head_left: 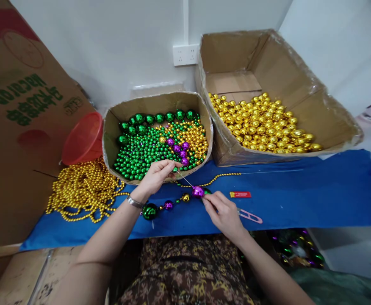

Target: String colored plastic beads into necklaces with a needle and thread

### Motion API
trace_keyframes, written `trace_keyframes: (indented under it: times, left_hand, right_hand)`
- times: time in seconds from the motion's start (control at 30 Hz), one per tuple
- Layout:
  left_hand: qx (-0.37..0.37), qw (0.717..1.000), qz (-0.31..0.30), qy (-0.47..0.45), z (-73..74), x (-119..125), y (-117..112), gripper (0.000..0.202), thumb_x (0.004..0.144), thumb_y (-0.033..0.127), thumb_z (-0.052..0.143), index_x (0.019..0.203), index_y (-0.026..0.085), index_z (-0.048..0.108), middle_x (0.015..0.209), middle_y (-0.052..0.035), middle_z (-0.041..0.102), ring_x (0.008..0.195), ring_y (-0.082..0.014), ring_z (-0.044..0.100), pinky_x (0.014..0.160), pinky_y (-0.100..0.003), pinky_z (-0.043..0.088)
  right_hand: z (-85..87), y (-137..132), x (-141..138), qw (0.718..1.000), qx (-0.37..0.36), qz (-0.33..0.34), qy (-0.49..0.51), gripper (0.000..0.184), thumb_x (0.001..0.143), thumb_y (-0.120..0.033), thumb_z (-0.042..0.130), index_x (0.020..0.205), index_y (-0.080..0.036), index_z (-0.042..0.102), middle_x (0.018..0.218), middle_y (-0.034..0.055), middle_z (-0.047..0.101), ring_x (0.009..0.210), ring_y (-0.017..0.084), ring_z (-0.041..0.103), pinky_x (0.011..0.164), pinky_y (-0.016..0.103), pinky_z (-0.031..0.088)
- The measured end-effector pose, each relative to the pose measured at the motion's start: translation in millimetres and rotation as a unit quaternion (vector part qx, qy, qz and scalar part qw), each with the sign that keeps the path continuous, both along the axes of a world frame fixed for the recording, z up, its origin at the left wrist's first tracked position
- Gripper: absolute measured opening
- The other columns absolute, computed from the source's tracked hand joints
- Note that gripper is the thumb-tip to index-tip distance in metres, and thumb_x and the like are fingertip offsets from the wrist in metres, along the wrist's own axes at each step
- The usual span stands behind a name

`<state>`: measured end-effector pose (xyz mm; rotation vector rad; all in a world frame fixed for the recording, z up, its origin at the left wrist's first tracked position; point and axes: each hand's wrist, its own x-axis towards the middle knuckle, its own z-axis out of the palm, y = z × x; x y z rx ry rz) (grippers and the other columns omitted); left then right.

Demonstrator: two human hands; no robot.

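Observation:
My left hand [156, 177] is closed in a pinch on a thin pale string [184, 178], at the front rim of the smaller box. A small green bead shows by its fingertips. The string runs taut down to a shiny purple bead [198, 192], which the fingertips of my right hand [225, 214] pinch from the right. A dark green bead [207, 191] is partly hidden behind those fingers. Below lies a strung row with a large green bead [150, 212], a purple bead [168, 205] and a gold bead [186, 198].
A cardboard box [109, 148] holds green, gold and purple beads; a larger box [328, 123] holds gold ones. Gold bead strands [80, 190] lie under a red plastic bowl [83, 140]. A red packet [241, 195] and pink cutter [250, 216] lie on the blue cloth [300, 203].

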<state>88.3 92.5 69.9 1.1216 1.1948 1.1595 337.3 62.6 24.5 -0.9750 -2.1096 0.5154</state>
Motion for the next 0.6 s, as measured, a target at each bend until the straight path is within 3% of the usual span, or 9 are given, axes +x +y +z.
trace_keyframes:
  times: [0.13, 0.3, 0.4, 0.47, 0.53, 0.6]
  left_hand:
    - [-0.004, 1.0, -0.017, 0.005, 3.1, 1.7, -0.3, 0.036, 0.084, 0.048, 0.06, 0.095, 0.018, 0.074, 0.083, -0.0057, 0.067, 0.066, -0.0119, 0.06, 0.064, -0.026, 0.053]
    - [0.053, 0.983, -0.043, 0.171, 9.2, 7.4, -5.8, 0.034, 0.088, 0.045, 0.056, 0.104, 0.018, 0.072, 0.081, -0.004, 0.067, 0.067, -0.0121, 0.058, 0.061, -0.023, 0.047]
    - [0.118, 0.961, -0.041, 0.249, 11.5, 2.5, 7.2, 0.034, 0.089, 0.042, 0.055, 0.111, 0.019, 0.068, 0.091, -0.0057, 0.069, 0.077, -0.0157, 0.061, 0.068, -0.027, 0.049]
    - [0.174, 0.923, 0.042, 0.341, 10.4, -9.4, 29.7, 0.032, 0.09, 0.039, 0.053, 0.11, 0.019, 0.067, 0.1, -0.0078, 0.068, 0.089, -0.0201, 0.061, 0.081, -0.034, 0.048]
    - [0.188, 0.856, 0.133, 0.463, 6.9, -26.6, 59.2, 0.031, 0.089, 0.035, 0.054, 0.112, 0.018, 0.066, 0.107, -0.0116, 0.065, 0.102, -0.026, 0.056, 0.093, -0.042, 0.042]
    - [0.15, 0.816, 0.145, 0.539, 1.4, -44.2, 87.3, 0.035, 0.085, 0.026, 0.058, 0.118, 0.016, 0.062, 0.116, -0.0157, 0.061, 0.109, -0.0309, 0.053, 0.098, -0.046, 0.038]
  right_hand:
    - [-1.8, 0.5, 0.4, 1.0, -0.002, 0.002, 0.003, 0.017, 0.094, -0.023, 0.049, 0.095, -0.019, 0.066, 0.079, 0.0042, 0.062, 0.071, 0.014, 0.062, 0.066, 0.024, 0.049]
    - [-5.4, 0.5, -0.9, 1.0, 0.011, -0.009, -0.014, 0.018, 0.095, -0.023, 0.049, 0.097, -0.019, 0.067, 0.078, 0.0043, 0.062, 0.07, 0.014, 0.062, 0.067, 0.025, 0.049]
    - [-5.5, 1.6, -1.1, 1.0, 0.008, -0.011, -0.006, 0.017, 0.095, -0.022, 0.05, 0.099, -0.019, 0.066, 0.081, 0.0046, 0.064, 0.073, 0.015, 0.064, 0.069, 0.025, 0.049]
    - [-5.2, 2.4, -0.3, 1.0, 0.002, -0.019, 0.003, 0.016, 0.095, -0.023, 0.05, 0.099, -0.019, 0.065, 0.083, 0.0047, 0.065, 0.074, 0.015, 0.064, 0.069, 0.025, 0.049]
    - [-5.1, 2.6, 0.5, 1.0, -0.002, -0.024, 0.006, 0.016, 0.094, -0.023, 0.05, 0.098, -0.02, 0.065, 0.083, 0.0045, 0.065, 0.073, 0.015, 0.064, 0.069, 0.025, 0.049]
    - [-5.3, 2.0, 1.1, 1.0, -0.004, -0.025, 0.003, 0.016, 0.095, -0.024, 0.05, 0.098, -0.02, 0.065, 0.082, 0.0042, 0.065, 0.072, 0.015, 0.064, 0.068, 0.025, 0.049]
